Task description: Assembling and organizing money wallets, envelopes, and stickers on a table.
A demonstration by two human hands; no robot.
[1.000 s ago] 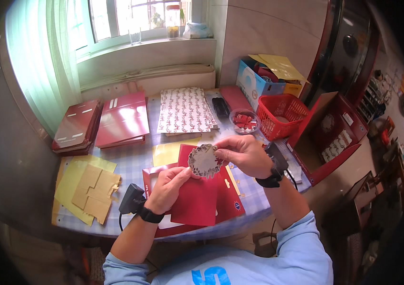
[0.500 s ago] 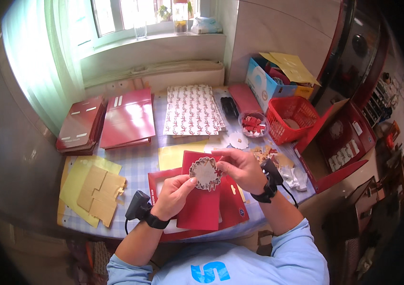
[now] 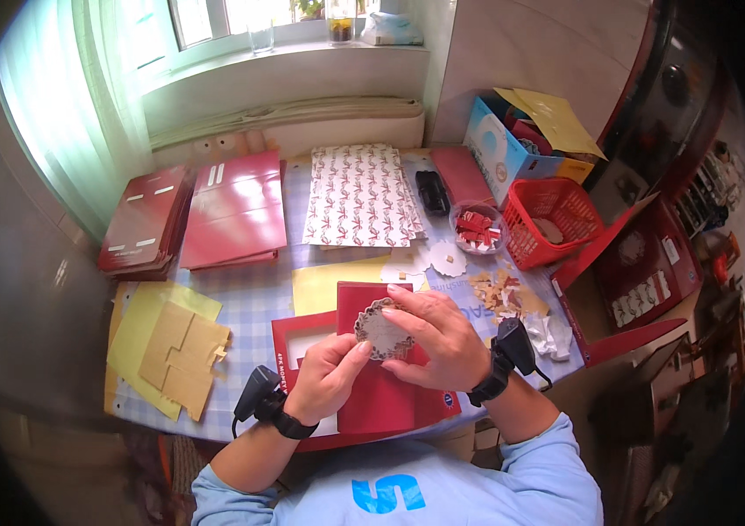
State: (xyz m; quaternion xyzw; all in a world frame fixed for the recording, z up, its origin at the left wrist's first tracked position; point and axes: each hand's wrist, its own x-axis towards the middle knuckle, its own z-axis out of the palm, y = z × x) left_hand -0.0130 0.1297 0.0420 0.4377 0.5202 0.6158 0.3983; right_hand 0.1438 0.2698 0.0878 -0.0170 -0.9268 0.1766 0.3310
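Observation:
A round, scalloped paper wreath cutout (image 3: 379, 331) with a printed floral border is between my two hands. My left hand (image 3: 323, 377) pinches its lower left edge, thumb on top. My right hand (image 3: 439, 340) grips its right side, fingers over the upper part and thumb near the lower edge, hiding that side. Just below the cutout lies a narrow dark red card (image 3: 374, 405). Under that card is a wider flat red printed sleeve (image 3: 432, 412) with a cut-out window, near the table's front edge.
Red folder stacks (image 3: 237, 206) and patterned sheets (image 3: 359, 197) lie along the back. At right are a clear tub (image 3: 478, 230) of small red pieces, a red basket (image 3: 552, 223), a blue box (image 3: 500, 145) and an open red box (image 3: 627, 280). Cardboard pieces (image 3: 184, 351) lie at left.
My right hand has shifted from pinching the cutout's right edge to spreading its fingers across that side. The cutout sits slightly lower and tilted. The view has shifted a little.

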